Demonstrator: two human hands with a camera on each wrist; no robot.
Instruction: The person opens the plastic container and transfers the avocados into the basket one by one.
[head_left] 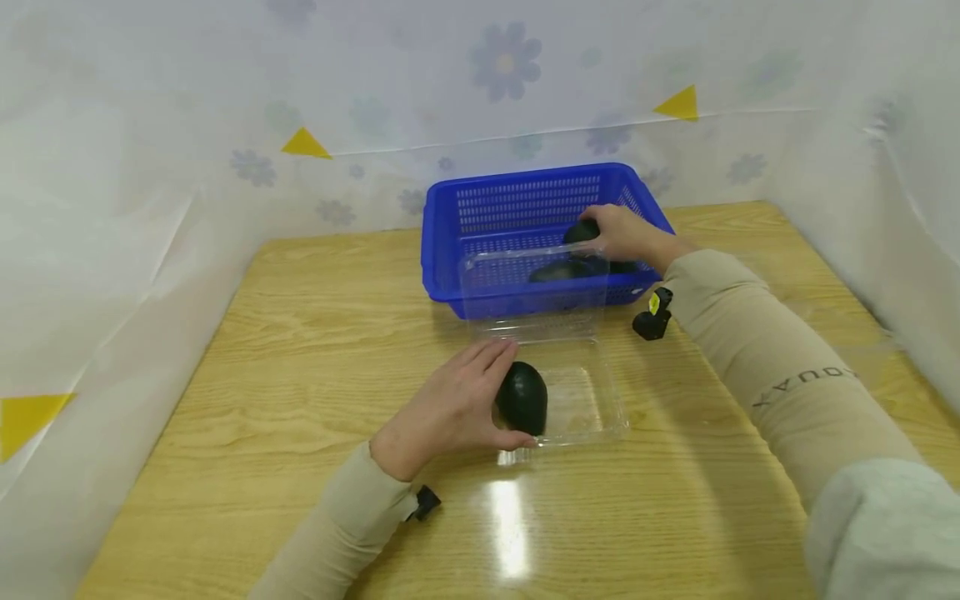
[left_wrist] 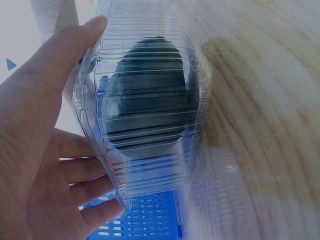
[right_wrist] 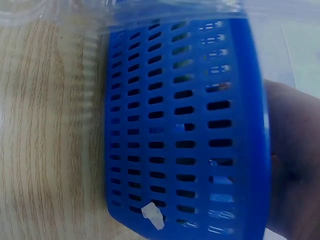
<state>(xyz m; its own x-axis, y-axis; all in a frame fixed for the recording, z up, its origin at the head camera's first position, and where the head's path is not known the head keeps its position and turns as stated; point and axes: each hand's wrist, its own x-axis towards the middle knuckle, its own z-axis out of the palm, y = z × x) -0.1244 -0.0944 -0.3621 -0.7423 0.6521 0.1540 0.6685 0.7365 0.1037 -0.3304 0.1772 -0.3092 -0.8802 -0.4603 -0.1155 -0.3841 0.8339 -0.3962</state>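
While the clear box (head_left: 581,396) is steadied at its left end by the left hand (head_left: 461,396), a second avocado (head_left: 580,232) is grasped inside the blue basket (head_left: 442,242) by the right hand (head_left: 626,233). One boxed avocado (head_left: 522,398) is already contained near the box's left end. The step in hand is judged to be the picking of fruit for boxing; for the next move, a lift over the basket's rim seems to be called for, with the raised lid (head_left: 534,296) avoided before the bare right part of the box is reached. Other avocados (head_left: 555,272) are partly seen through the lid.

The left thumb and fingers are parted and curved about the box end. By the right thumb and fingers the second avocado is pinched, though the full hold cannot be told.

From the head view alone, the boxed avocado might be thought gripped; in the left wrist view it is shown behind the ribbed wall, with the hand outside. In the right wrist view, the fingers are hidden by the basket, but a white scrap (right_wrist: 153,216) is revealed on its wall.
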